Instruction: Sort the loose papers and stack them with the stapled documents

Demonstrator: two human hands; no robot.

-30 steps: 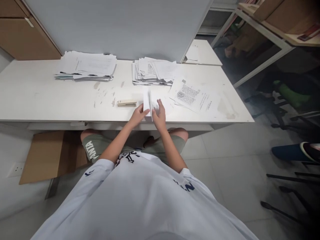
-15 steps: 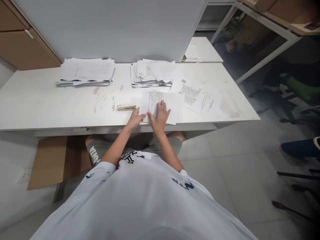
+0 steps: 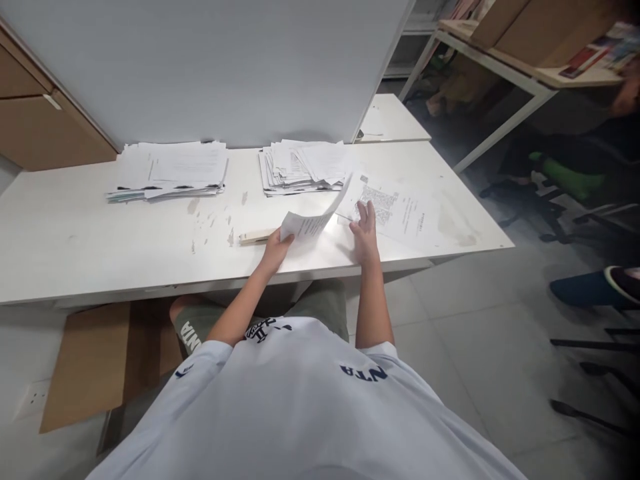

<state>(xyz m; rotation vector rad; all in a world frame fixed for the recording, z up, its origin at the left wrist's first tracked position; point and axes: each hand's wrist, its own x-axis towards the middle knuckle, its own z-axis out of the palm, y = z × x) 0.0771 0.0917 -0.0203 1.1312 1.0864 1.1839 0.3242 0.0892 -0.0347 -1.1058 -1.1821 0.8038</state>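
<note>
My left hand [image 3: 276,253] grips the left edge of a printed paper sheet [image 3: 314,225], thumb on top; whether it is one sheet or more I cannot tell. The paper is lifted off the table and curves upward on its right side. My right hand [image 3: 366,239] is over the left part of some loose printed sheets [image 3: 407,217], its fingers apart and reaching forward. Whether its fingertips touch the paper is unclear. A beige stapler [image 3: 254,237] lies just behind my left hand, which partly hides it.
Two paper stacks, a left one [image 3: 173,167] and a right one [image 3: 300,163], sit at the back of the white table [image 3: 125,247] against a grey panel [image 3: 240,67]. An open cardboard box [image 3: 90,360] is below the table. Chairs and another table [image 3: 500,57] stand to the right.
My left hand has raised the paper, which lay flat under both hands. My right hand has moved off it to the right, over the loose sheets. The camera view has shifted a little.
</note>
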